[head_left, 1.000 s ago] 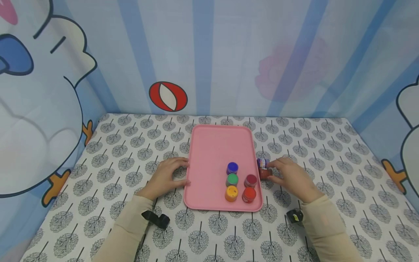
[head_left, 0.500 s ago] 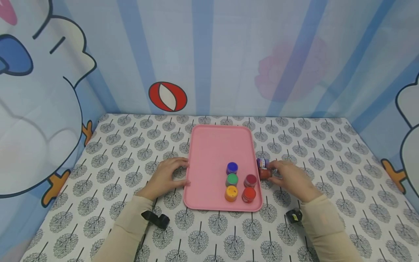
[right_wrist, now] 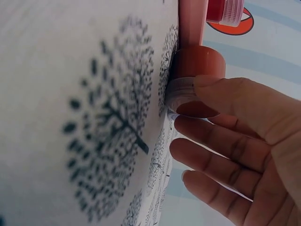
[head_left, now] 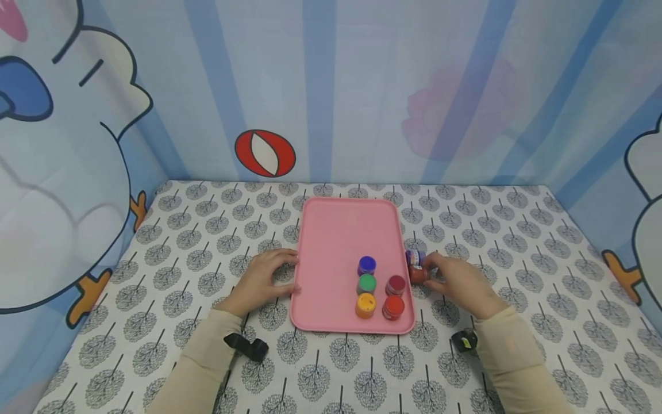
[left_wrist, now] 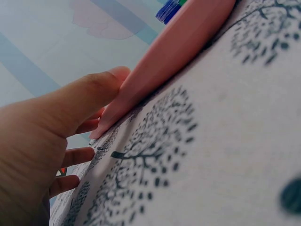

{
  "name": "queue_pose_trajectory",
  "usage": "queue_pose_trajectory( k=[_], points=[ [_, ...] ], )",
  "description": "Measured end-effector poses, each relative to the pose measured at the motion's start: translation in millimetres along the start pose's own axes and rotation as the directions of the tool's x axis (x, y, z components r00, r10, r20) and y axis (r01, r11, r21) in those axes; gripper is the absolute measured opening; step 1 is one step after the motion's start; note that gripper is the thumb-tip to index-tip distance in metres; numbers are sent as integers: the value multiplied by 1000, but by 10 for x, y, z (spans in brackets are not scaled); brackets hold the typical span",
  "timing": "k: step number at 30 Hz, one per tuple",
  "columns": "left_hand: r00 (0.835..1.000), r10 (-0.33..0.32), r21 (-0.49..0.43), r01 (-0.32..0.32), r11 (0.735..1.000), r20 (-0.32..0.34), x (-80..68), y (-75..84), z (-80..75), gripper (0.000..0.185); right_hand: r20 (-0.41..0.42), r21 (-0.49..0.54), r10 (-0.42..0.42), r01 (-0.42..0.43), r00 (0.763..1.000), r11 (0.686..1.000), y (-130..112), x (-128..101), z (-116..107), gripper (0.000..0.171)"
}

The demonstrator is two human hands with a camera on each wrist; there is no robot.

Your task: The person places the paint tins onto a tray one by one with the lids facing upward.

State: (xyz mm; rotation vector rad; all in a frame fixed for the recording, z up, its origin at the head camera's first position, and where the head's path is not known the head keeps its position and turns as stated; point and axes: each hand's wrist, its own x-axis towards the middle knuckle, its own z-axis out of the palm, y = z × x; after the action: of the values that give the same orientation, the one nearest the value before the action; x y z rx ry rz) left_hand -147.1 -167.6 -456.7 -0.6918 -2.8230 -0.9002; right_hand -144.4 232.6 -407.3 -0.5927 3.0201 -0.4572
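Note:
My right hand [head_left: 460,282] is at the pink tray's right side, thumb and index finger pinching a brown paint jar [right_wrist: 197,66]. That jar lies on its side, its cap toward the tray wall; the other fingers are spread apart behind it in the right wrist view. A purple paint jar [head_left: 415,257] with a printed label lies just beyond it, outside the tray. At the opposite side, my left hand [head_left: 261,282] touches the left rim of the pink tray [head_left: 331,230], thumb and fingers spaced apart. The left wrist view has the thumb tip against the tray wall.
Inside the tray stand a blue jar [head_left: 366,265], a green jar [head_left: 366,284], a yellow-orange jar [head_left: 365,306], a dark red jar [head_left: 396,286] and a red jar [head_left: 393,307]. A tree-patterned cloth [head_left: 315,374] covers the table; a cartoon curtain [head_left: 362,86] hangs behind.
The right hand and its fingers have shifted very slightly around the brown jar. The left hand, tray and other jars look the same.

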Motion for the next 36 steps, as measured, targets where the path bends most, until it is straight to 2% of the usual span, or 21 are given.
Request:
queue_pose_trajectory(
  k=[13,23,29,36],
  points=[
    [1000,0,0,0,1000,-11,3,-10,9,56,13,13,-1,1,1000,1000,-5,6,-8,28],
    [1000,11,1,-11,1000,-12,7,-20,11,56,-6,33,-10,10,1000,999,-18,-14,-12,23],
    [1000,-4,-6,4,1000,-4,5,-27,10,56,-18,35,-20,20,1000,999,-23,-18,-9,22],
    [1000,14,0,-14,1000,-16,1,-19,12,55,-49,12,-45,45,998,999,-31,-16,-8,22]
  ],
)
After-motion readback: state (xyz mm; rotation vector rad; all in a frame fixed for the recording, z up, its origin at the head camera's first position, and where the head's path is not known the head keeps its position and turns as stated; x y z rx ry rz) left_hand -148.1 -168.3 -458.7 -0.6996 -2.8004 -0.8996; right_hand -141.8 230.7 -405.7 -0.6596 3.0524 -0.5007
